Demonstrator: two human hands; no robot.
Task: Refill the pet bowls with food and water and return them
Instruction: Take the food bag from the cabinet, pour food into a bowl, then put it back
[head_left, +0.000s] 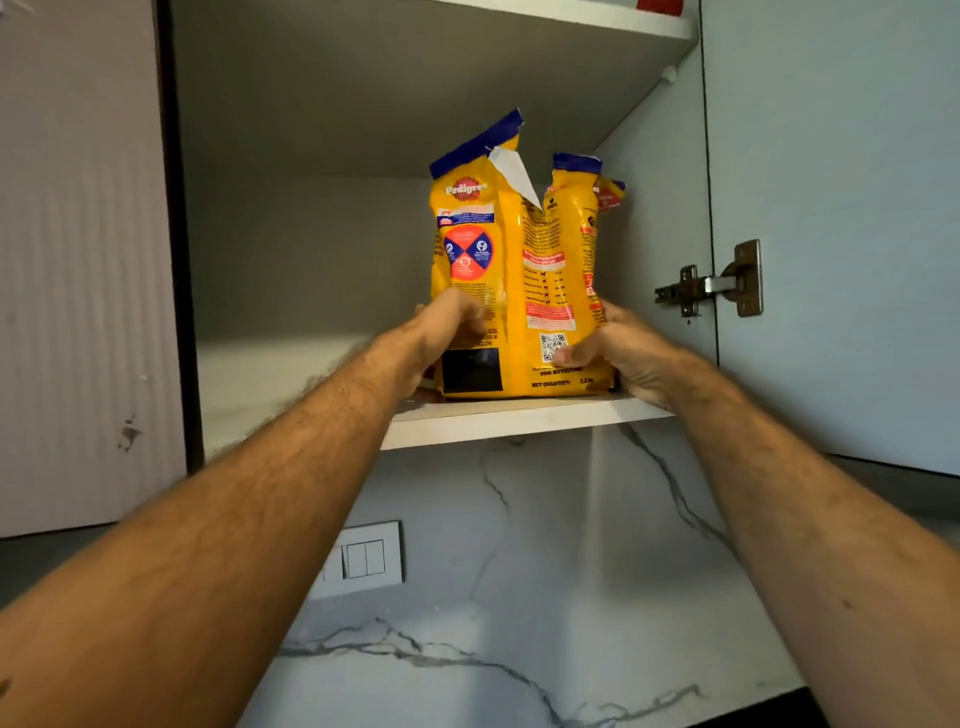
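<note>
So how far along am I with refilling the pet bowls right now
Early or late, unclear: the cabinet door stands open and the dog food bag has a torn-open top. In hand: left hand and right hand grip the bag's sides as it sits on the shelf. No bowls or water are in view, so filling and returning can't be confirmed.

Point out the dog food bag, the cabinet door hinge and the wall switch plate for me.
dog food bag (524, 270): head view, on the yellow back panel, mid-height.
cabinet door hinge (719, 283): head view, on the metal arm between cabinet wall and door.
wall switch plate (363, 560): head view, on the white rocker switches.
</note>
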